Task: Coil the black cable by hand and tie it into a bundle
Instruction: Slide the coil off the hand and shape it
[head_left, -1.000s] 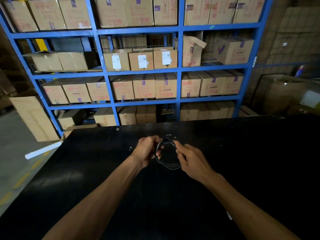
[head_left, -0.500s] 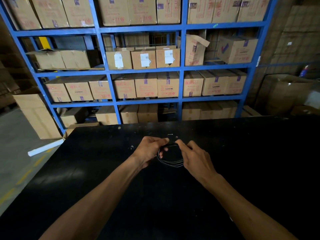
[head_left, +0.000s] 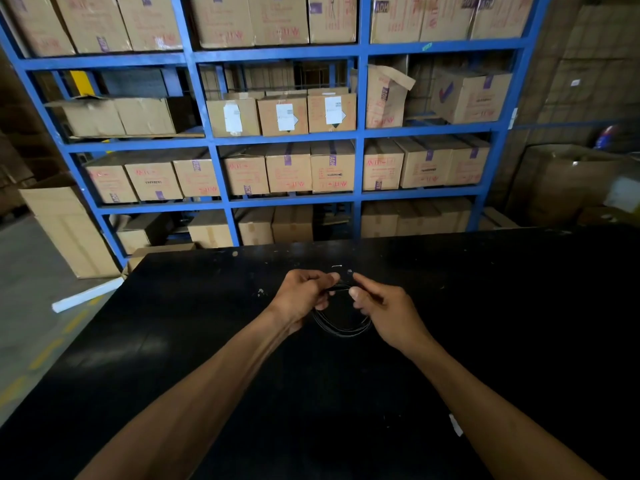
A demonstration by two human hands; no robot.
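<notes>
Since a second ago, coil dropped lower and flatter: earlier stood upright between both hands, now hangs below them toward the near side, top of loop drawn tight. Left hand [head_left: 304,296] closed around far-left part of cable [head_left: 341,329], thumb and fingers pinched on the gathered strands. Right hand [head_left: 388,308] shifted up to the top of the loop, thumb and forefinger nipped together on a thin strand or loose end just right of the left fingertips; rest of fingers curled, not gripping anything visible. Cable held just above dark table [head_left: 207,341], middle of scene, well apart from blue shelving [head_left: 360,168] with boxes [head_left: 287,168] at far side. Likely tying step: best done by keeping left pinch firm so turns stay stacked, wrapping loose end snugly round the bundle, tucking through, pulling tight without crushing loops. Exact end of cable too thin and dark to tell.
</notes>
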